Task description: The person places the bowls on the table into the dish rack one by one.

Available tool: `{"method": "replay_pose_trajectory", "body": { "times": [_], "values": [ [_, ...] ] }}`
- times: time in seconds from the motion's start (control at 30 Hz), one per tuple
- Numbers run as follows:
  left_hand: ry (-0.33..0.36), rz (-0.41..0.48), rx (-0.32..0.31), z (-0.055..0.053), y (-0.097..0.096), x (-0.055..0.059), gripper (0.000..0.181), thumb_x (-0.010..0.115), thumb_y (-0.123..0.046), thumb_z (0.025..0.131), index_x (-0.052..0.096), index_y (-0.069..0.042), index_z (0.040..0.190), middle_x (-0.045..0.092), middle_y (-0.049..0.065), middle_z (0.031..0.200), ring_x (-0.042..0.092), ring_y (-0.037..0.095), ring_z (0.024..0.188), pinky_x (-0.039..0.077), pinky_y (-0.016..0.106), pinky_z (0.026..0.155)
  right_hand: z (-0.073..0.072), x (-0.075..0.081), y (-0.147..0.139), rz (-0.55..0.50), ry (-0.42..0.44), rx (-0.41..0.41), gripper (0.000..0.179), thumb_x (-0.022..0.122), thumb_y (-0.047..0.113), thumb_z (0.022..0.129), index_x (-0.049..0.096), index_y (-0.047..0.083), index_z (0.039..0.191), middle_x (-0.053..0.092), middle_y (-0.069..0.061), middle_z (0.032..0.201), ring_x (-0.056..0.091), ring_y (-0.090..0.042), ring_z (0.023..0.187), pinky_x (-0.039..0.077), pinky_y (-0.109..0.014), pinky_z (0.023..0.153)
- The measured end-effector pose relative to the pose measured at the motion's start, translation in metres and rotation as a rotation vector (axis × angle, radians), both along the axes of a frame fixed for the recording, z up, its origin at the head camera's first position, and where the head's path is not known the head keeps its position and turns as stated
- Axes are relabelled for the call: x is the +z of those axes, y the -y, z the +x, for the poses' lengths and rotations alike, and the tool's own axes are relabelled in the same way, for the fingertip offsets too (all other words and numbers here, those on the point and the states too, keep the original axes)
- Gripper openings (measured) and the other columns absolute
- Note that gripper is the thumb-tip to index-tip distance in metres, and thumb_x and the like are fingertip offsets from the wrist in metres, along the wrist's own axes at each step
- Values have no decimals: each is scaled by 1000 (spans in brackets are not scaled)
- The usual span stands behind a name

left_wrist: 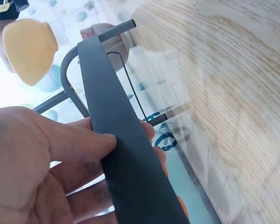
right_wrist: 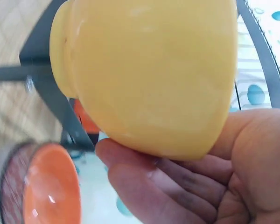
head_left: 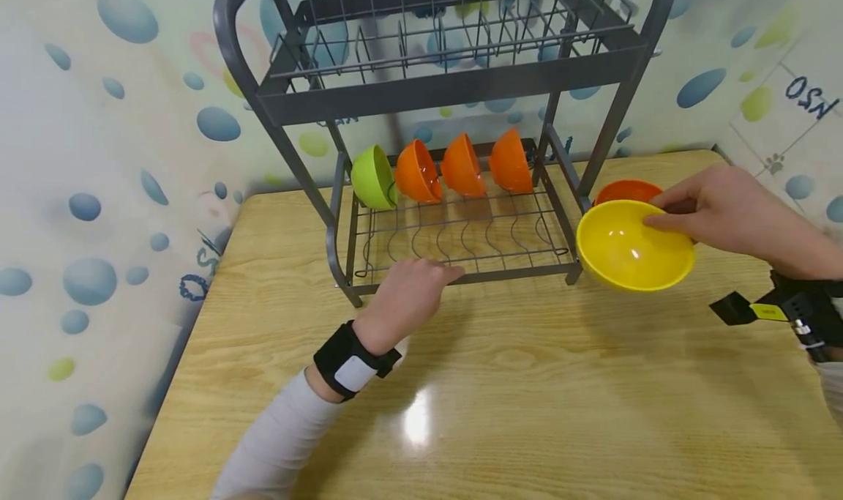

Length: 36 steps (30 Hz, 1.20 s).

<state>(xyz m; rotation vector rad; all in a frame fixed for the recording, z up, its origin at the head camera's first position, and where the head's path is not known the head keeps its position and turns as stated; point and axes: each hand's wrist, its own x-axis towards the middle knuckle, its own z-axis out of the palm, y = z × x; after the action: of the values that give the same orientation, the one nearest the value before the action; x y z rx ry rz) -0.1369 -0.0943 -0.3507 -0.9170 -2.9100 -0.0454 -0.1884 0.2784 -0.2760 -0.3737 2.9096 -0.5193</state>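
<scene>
My right hand (head_left: 731,211) pinches the rim of a yellow bowl (head_left: 635,247) and holds it up beside the rack's right side, its inside facing the head camera. Behind it an orange bowl (head_left: 626,190) is partly hidden. My left hand (head_left: 411,295) grips the front bar (left_wrist: 114,112) of the rack's lower tier, thumb on the bar's face and fingers behind. On that tier a green bowl (head_left: 373,178) and three orange bowls, the leftmost orange bowl (head_left: 418,172) among them, stand tilted on edge in a row along the back.
The dark two-tier dish rack (head_left: 454,86) stands on a wooden table (head_left: 500,397) against a patterned wall (head_left: 92,156). Its upper tier has wire dividers. Wavy wires (head_left: 461,240) cross the front of the lower tier.
</scene>
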Motion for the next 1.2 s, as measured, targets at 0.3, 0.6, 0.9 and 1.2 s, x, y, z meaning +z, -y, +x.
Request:
{"method": "replay_pose_trajectory", "body": {
  "times": [0.3,0.6,0.9,1.2],
  "values": [
    [-58,57,-28,2,0,-2,27,54,-9,93,72,-18,112,62,-3,66,41,7,50,29,19,41,15,-17,30,-77,54,121,30,70,23,85,72,4,108,66,1,70,53,-15,57,43,-24,51],
    [-98,129,-14,4,-2,-1,26,55,-29,96,70,-15,112,70,-1,84,61,11,67,48,24,54,23,-35,63,-201,69,158,28,73,19,83,74,1,104,72,-4,78,56,-14,57,46,-24,50],
    [130,449,-106,7,-16,5,48,48,-50,95,65,-13,119,70,2,108,66,10,89,54,23,77,26,-47,89,-239,108,133,30,72,21,83,73,1,106,74,-7,85,59,-13,61,51,-26,55],
    [435,537,-59,8,-29,1,43,56,-44,93,57,-12,122,64,-3,93,57,6,73,49,19,61,30,-50,103,-277,113,217,24,71,20,83,75,7,103,73,-1,83,57,-12,65,49,-25,54]
  ]
}}
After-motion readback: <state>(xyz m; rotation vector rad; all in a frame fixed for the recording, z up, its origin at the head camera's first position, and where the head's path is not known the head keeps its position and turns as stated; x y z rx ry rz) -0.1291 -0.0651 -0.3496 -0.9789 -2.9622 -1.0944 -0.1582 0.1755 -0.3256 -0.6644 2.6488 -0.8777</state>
